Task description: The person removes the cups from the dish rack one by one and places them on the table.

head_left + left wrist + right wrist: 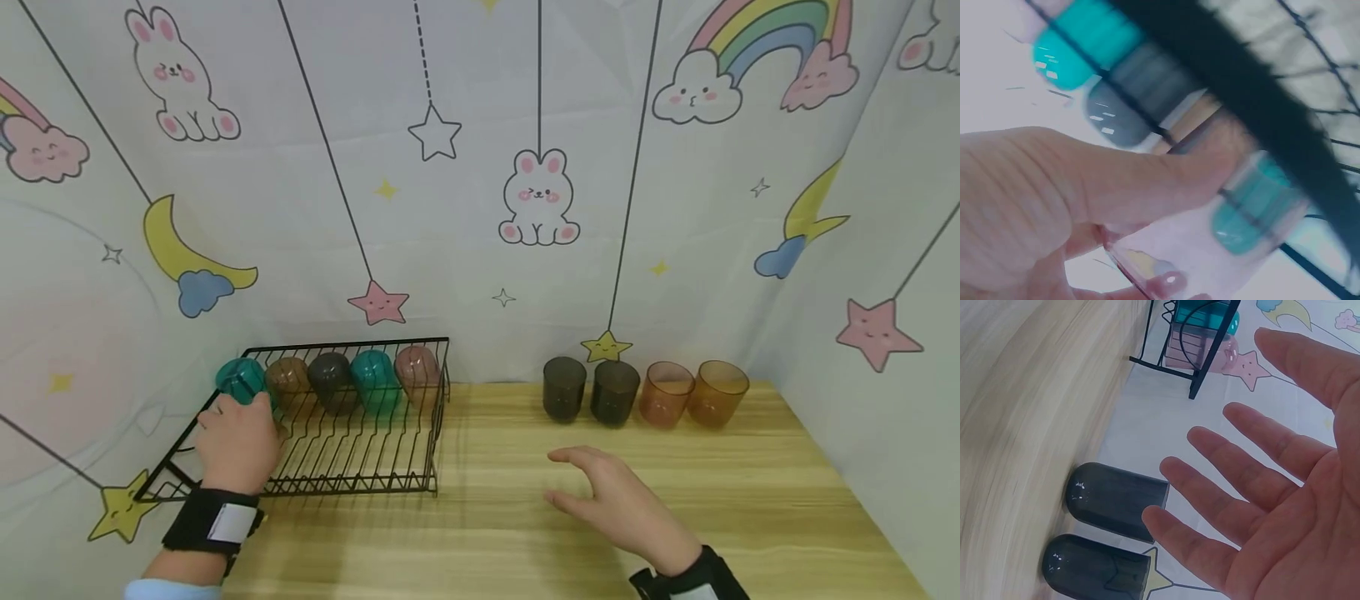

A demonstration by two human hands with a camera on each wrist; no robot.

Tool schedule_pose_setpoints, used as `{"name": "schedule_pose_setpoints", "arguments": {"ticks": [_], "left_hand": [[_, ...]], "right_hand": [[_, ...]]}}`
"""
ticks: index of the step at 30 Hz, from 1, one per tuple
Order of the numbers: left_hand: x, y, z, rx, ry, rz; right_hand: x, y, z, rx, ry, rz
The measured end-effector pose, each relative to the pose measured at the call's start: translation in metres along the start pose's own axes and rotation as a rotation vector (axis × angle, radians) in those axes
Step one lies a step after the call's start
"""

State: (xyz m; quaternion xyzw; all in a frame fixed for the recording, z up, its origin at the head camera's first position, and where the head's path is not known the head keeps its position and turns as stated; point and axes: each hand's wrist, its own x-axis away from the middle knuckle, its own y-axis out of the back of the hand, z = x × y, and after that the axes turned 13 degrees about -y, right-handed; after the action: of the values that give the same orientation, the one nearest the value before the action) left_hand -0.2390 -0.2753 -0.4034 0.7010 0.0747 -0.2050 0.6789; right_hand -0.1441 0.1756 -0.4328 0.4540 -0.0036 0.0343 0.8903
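Note:
In the left wrist view, my left hand (238,442) grips a clear pink cup (1179,253), its thumb along one side and its fingers round the other. That hand is over the left part of the black wire rack (352,483), and it mostly hides the pink cup in the head view. Just beyond its fingers sits a teal cup (241,379), upside down at the rack's back left corner. My right hand (626,506) hovers above the table with fingers spread and nothing in them. Two dark grey cups (1116,500) stand beyond it.
Along the rack's back row are a brown cup (289,385), a grey cup (333,383), another teal cup (377,382) and a pinkish cup (418,375). A reddish cup (666,393) and an amber cup (717,394) stand upright at the back right, near the patterned cloth (465,250).

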Motion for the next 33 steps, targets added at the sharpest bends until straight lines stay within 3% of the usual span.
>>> {"name": "schedule_pose_setpoints", "arguments": {"ticks": [3, 10, 16, 19, 26, 33], "left_hand": [[-0.003, 0.007, -0.014, -0.001, -0.018, -0.065], [-0.008, 0.031, -0.055, 0.040, -0.031, -0.135], [-0.005, 0.045, -0.092, 0.114, -0.128, -0.317], [-0.002, 0.049, -0.107, 0.168, -0.177, -0.368], [0.002, 0.053, -0.138, 0.346, -0.203, -0.386], [0.010, 0.047, -0.166, 0.470, -0.190, -0.315]], "right_hand": [[-0.001, 0.000, 0.001, 0.003, 0.000, -0.002], [0.000, 0.000, 0.004, 0.011, -0.014, -0.025], [0.001, 0.001, 0.006, 0.014, -0.043, -0.063], [0.001, 0.002, 0.007, 0.004, -0.061, -0.072], [0.001, 0.002, 0.008, -0.031, -0.082, -0.082], [0.000, 0.001, 0.010, -0.081, -0.095, -0.093]]}}
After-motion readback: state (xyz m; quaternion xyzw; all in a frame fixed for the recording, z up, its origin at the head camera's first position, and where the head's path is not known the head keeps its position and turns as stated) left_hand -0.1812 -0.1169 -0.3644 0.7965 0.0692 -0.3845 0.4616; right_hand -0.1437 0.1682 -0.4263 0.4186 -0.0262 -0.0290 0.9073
